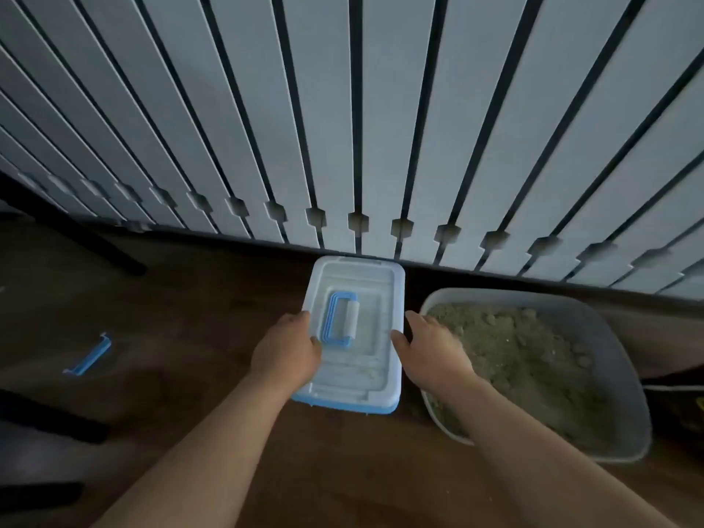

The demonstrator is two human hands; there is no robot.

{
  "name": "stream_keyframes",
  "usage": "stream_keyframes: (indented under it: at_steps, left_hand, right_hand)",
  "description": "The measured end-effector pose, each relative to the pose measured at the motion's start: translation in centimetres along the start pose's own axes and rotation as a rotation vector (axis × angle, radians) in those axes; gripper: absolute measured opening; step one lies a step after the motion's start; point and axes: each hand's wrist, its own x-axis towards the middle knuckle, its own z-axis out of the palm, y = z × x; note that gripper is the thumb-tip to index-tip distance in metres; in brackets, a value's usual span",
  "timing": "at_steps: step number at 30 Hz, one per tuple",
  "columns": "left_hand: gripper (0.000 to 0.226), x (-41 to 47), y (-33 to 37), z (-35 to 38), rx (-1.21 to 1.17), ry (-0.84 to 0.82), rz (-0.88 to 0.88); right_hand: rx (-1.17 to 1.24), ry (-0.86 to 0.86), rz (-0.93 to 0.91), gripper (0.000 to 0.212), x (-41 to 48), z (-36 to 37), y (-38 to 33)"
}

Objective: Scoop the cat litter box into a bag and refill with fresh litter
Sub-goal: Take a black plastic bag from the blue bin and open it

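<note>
While both hands hold the clear plastic lid [371,339] of the small see-through storage box with a blue rim [343,405], the job looks to be at the opening step. The left hand [285,350] grips the lid's left edge, thumb on top and fingers curled over the side. The right hand [432,350] grips the right edge the same way. The blue and white carry handle [340,320] lies flat on the lid between them. The box sits on the dark wooden floor [228,291], right up against the white slatted wall [343,108].

Just beside it, on the right, sits the big grey plastic litter box [617,356]. It is full of lumpy brown-grey cat litter [514,348], so I think the scooping is not done yet. No bag or scoop can be seen. I cannot tell what is inside the storage box; it may hold fresh litter.

A small blue plastic clip [88,355] lies on the floor, well off to the left. It may be a latch from the box.

Next, the lid needs lifting straight up, both hands pulling evenly. If a latch holds on, it must be undone first, or the box may tip.
</note>
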Motion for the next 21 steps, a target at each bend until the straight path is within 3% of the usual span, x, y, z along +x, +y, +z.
stream_keyframes:
  at_steps: [5,8,10,21]
  left_hand:
    - [0.042,2.3,-3.0,2.9,0.001,-0.043,-0.170]
    - [0.016,2.7,-4.1,4.2,-0.050,-0.031,-0.153]
    - [0.011,2.7,-4.4,4.8,-0.065,-0.010,-0.139]
    - [0.014,2.5,-4.4,3.7,-0.045,0.055,-0.098]
  right_hand:
    - [0.043,0.011,0.105,0.033,2.9,3.8,0.9]
    - [0.065,0.018,0.105,0.017,3.4,4.8,1.3]
    - [0.092,0.021,0.099,0.009,3.6,5.2,1.5]
    - [0.131,0.174,0.084,0.017,3.0,4.5,-0.6]
